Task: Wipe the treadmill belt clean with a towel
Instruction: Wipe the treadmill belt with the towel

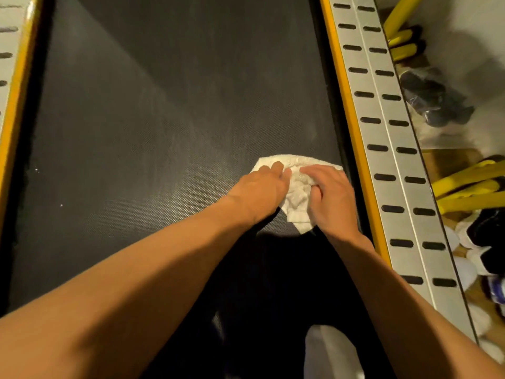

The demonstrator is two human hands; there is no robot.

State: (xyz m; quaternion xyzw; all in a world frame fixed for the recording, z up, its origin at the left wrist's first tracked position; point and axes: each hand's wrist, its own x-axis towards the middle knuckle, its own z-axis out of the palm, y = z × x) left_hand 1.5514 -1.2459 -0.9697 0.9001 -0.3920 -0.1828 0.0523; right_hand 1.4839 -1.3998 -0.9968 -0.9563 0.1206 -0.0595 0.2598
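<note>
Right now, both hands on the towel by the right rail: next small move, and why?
Probably slide the towel leftward across the belt: both the left hand and right hand hold it down near the right rail, and pale specks show near the belt's left edge.

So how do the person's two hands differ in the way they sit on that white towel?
The left hand lies flatter, pressing the left part of the towel; the right hand curls its fingers more, bunching the cloth. The right hand sits close to the yellow-edged side rail, the left hand nearer the middle of the belt. Both rest on the towel.
</note>
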